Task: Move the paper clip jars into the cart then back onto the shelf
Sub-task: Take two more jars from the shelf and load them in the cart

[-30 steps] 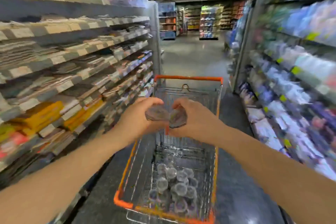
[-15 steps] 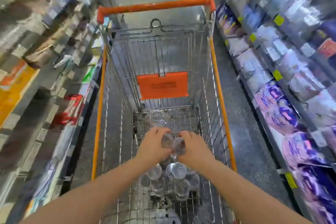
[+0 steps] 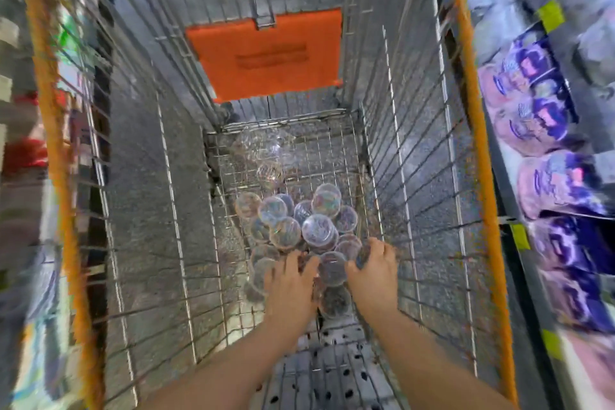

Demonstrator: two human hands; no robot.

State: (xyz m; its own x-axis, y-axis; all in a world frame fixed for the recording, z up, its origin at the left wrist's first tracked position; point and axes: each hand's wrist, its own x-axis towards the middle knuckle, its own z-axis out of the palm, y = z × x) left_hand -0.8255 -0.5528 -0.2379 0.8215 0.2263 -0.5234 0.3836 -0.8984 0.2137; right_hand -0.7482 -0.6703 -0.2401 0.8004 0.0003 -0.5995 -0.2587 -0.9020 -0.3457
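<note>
paper clip jars touched by left hand and right hand, grip unclear.

The single camera sits on my head and faces forward and steeply down into the silver wire shopping cart with orange rims. It is close: my forearms enter from the bottom edge, and my left hand and right hand lie low centre. The wide angle catches blurred shelves of purple packets at the right edge.
</note>
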